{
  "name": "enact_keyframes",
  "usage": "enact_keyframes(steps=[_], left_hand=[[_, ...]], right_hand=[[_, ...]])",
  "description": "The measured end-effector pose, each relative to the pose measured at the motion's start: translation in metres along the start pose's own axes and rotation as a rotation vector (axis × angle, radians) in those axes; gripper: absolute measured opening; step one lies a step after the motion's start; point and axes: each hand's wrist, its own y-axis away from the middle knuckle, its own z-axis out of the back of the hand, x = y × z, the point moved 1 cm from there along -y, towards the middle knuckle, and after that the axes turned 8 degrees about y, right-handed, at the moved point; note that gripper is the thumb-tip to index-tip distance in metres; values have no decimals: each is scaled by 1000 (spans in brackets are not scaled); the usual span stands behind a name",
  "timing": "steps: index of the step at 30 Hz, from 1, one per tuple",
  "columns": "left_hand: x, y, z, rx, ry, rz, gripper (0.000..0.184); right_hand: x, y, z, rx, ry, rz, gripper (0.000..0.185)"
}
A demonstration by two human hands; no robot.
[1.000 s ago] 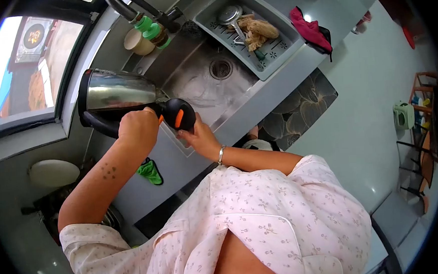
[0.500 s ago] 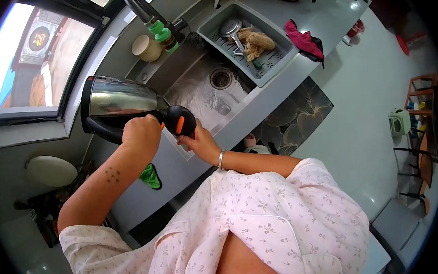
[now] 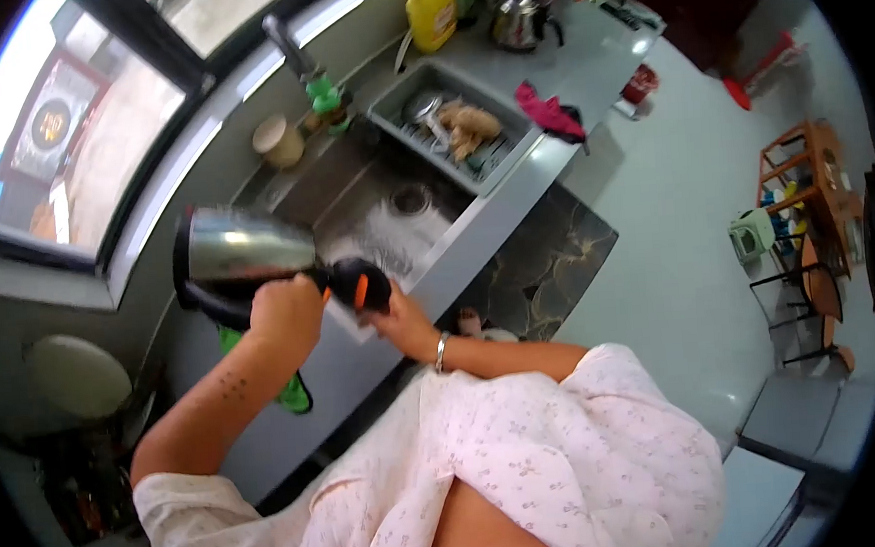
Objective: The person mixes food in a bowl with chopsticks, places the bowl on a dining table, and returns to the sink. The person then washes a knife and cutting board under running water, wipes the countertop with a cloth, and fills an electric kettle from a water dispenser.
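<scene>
A steel electric kettle [image 3: 246,247] with black trim is tipped onto its side in the air, its mouth end facing the sink. My left hand [image 3: 288,315] is closed round its black handle. The black lid [image 3: 361,284], with an orange tab, stands swung open from the body. Its near edge is gripped by my right hand [image 3: 406,324], whose fingertips are partly hidden behind it. Beyond the kettle's mouth lies the wet steel sink [image 3: 352,193], with rippled water on its bottom and a round drain [image 3: 411,199].
A grey drain tray [image 3: 420,74] across the sink holds a showerhead-like metal piece and a tan cloth. A faucet [image 3: 294,52], beige cup [image 3: 277,141], yellow jug [image 3: 432,11] and second kettle [image 3: 521,26] stand behind. Pink [image 3: 548,111] and green [image 3: 293,393] cloths lie on the counter.
My view has shifted, so the sink and counter sit differently and more of the yellow jug and green cloth shows. Both hands keep their hold on the tilted kettle and its lid.
</scene>
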Motion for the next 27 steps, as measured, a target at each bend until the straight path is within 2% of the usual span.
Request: enact_keyframes(steps=[2, 4, 6, 7, 8, 9, 10, 12, 13, 14, 16, 17, 18, 20, 22, 24, 25, 26, 27], left_hand=[[2, -5, -17, -27, 56, 11, 22], [1, -3, -19, -95, 254, 18, 32], [-5, 5, -6, -190, 427, 38, 26], [-10, 3, -9, -209, 431, 19, 26], [-14, 1, -13, -297, 590, 57, 28], [-19, 1, -17, -377, 750, 96, 29], [-27, 1, -18, -380, 753, 79, 29], [-48, -1, -17, -484, 1158, 104, 29], [-61, -7, -22, -625, 1108, 114, 25], [-72, -12, -23, -628, 1109, 102, 25], [-98, -19, -15, -702, 1566, 94, 23], [-110, -28, -17, -796, 1494, 63, 22], [-121, -33, -13, -802, 1494, 59, 22], [-149, -41, 1, -788, 1645, -5, 26], [-180, -43, 33, -832, 1591, -50, 30], [-210, -55, 51, -958, 1411, -217, 33], [-227, -71, 49, -830, 1578, -299, 44], [-242, -79, 52, -836, 1578, -292, 44], [-258, -80, 71, -825, 1532, -386, 48]], right_hand=[[3, 9, 7, -87, 85, 4, 44], [12, 15, 21, -167, 178, 63, 49], [24, 21, 40, -232, 323, 103, 54], [49, 29, 48, -318, 426, 222, 49], [70, 38, 56, -398, 527, 335, 44], [83, 42, 66, -397, 592, 380, 51], [97, 47, 73, -411, 601, 377, 51], [123, 55, 83, -416, 758, 484, 53], [126, 57, 89, -407, 750, 502, 52], [129, 60, 91, -417, 755, 503, 52], [133, 67, 97, -450, 521, 467, 49], [129, 71, 101, -481, 500, 398, 45], [125, 74, 107, -484, 503, 404, 45], [115, 76, 126, -467, 608, 369, 50], [112, 75, 150, -430, 555, 357, 55], [115, 75, 177, -391, 458, 313, 57], [121, 79, 193, -442, 457, 291, 60], [127, 81, 209, -435, 458, 293, 60], [133, 82, 225, -431, 483, 281, 60]])
